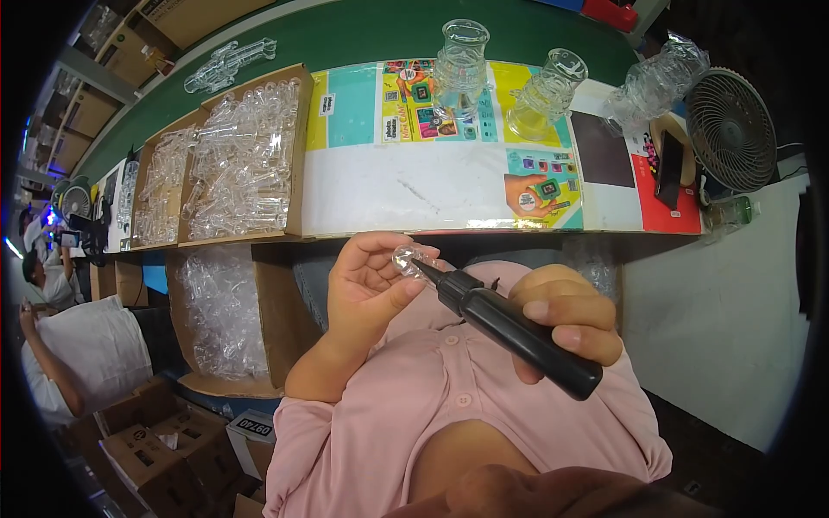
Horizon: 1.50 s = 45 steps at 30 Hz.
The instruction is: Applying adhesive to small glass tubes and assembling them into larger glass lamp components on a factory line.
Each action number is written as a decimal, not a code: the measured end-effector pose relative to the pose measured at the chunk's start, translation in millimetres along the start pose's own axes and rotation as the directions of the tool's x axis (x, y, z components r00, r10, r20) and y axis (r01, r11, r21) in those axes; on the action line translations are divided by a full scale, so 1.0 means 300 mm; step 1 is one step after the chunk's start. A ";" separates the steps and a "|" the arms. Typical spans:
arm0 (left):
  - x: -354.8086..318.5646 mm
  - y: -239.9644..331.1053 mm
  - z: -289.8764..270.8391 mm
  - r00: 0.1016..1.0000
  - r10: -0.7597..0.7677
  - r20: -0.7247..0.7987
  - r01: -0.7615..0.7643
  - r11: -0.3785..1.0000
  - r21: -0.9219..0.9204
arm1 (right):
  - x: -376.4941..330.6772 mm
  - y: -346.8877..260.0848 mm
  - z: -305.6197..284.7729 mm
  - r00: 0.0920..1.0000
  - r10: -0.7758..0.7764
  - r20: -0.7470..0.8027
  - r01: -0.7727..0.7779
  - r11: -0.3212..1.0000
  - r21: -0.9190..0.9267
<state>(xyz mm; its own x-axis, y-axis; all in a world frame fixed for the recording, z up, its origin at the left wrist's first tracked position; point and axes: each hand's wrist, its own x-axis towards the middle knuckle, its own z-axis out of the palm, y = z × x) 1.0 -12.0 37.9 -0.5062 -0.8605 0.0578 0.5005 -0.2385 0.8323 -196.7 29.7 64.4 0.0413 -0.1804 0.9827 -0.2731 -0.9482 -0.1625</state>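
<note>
My left hand (pixel 373 281) pinches a small clear, rounded piece (pixel 402 259) just in front of the table edge. A black squeeze bottle (pixel 531 341) with a tapered nozzle is gripped in my right hand (pixel 577 315). The nozzle tip points up and left and is at the clear piece; I cannot tell whether it touches. Much of that piece is hidden behind fingers and nozzle. Farther off on the table stand two clear, ribbed vessels, one upright (pixel 462 65) and another leaning slightly (pixel 548 91).
A cardboard tray (pixel 302 155) full of clear parts sits at the table's left, with a clear part (pixel 229 65) behind it. Below is a box (pixel 272 319) of clear pieces. To the right are wrapped clear items (pixel 656 82), a phone (pixel 668 168) and a fan (pixel 732 129). People work far left.
</note>
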 end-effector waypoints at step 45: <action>0.541 -0.229 -0.334 0.891 0.455 -0.012 -0.086 0.195 0.977 | -0.223 0.301 -0.081 -0.008 1.000 0.018 -0.310 -0.020 0.951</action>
<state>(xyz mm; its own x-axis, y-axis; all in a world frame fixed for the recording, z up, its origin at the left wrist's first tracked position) -45.2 -180.3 -65.0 -0.2147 -0.8802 0.4232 -0.5446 0.4676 0.6963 -247.7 -37.5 -14.0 -0.2558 -0.9513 -0.1722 0.9063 -0.1740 -0.3852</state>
